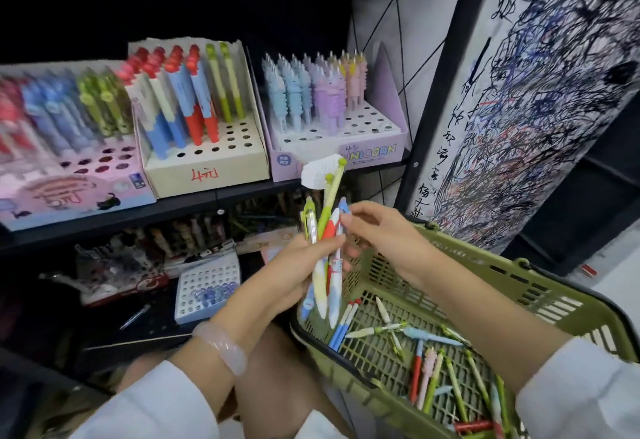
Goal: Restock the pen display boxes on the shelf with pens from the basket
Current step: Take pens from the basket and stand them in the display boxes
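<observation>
- Pens (325, 255) stand bunched upright in my left hand (294, 265), fingers curled round them, above the green basket (540, 286).
- My right hand (377, 230) pinches one pen's top.
- Loose pens (433, 362) lie in the basket.
- Display boxes (204, 161) sit on the shelf (173, 210) behind.

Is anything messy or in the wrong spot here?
Yes. One loose pen lies flat on the dark lower shelf, beside the white holed tray, not standing in a hole. The pens in the green basket lie jumbled, pointing every way.
</observation>
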A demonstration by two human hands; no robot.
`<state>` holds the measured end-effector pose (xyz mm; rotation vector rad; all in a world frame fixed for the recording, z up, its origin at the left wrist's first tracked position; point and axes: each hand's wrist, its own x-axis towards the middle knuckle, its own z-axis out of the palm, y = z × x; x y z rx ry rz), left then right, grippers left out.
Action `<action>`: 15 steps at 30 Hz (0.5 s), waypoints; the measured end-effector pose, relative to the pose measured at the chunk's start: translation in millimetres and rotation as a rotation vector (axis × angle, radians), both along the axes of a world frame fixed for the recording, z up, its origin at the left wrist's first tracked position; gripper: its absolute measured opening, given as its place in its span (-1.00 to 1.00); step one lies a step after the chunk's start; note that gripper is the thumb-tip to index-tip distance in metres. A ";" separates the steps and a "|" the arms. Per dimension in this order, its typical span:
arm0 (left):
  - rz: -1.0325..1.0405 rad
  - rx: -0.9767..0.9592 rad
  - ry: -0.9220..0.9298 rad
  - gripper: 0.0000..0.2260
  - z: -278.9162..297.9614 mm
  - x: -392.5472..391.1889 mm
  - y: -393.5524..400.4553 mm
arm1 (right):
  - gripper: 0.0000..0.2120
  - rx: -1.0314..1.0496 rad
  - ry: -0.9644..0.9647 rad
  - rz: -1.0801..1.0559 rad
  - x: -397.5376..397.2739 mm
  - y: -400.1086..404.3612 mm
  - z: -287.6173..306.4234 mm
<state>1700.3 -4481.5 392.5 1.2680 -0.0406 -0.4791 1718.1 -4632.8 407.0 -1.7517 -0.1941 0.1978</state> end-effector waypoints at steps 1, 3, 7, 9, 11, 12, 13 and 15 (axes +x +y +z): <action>0.023 -0.016 0.004 -0.89 3.0 0.4 7.8 | -0.86 0.018 -0.010 0.013 2.4 7.6 3.6; 0.063 -0.057 0.017 -0.87 10.3 0.0 25.5 | -0.81 0.042 -0.012 0.065 7.8 24.5 12.1; 0.142 -0.068 -0.027 -0.85 21.5 -5.8 66.4 | -0.88 0.004 -0.064 0.161 18.4 64.5 30.6; 0.229 -0.082 -0.065 -0.85 25.5 -8.5 85.2 | -0.92 -0.052 -0.161 0.174 22.0 89.0 41.3; 0.356 -0.102 -0.116 -0.85 30.5 -9.5 102.4 | -0.94 -0.064 -0.244 0.184 26.1 115.3 52.3; 0.442 -0.110 -0.131 -0.87 33.5 -9.8 110.7 | -0.97 -0.058 -0.267 0.180 27.9 128.3 57.6; 0.532 -0.111 -0.137 -0.89 36.6 -9.5 120.1 | -0.94 -0.058 -0.290 0.169 29.8 140.9 63.1; 0.676 -0.079 -0.158 -0.90 42.8 -10.0 141.6 | -0.88 -0.064 -0.340 0.154 33.2 163.7 74.0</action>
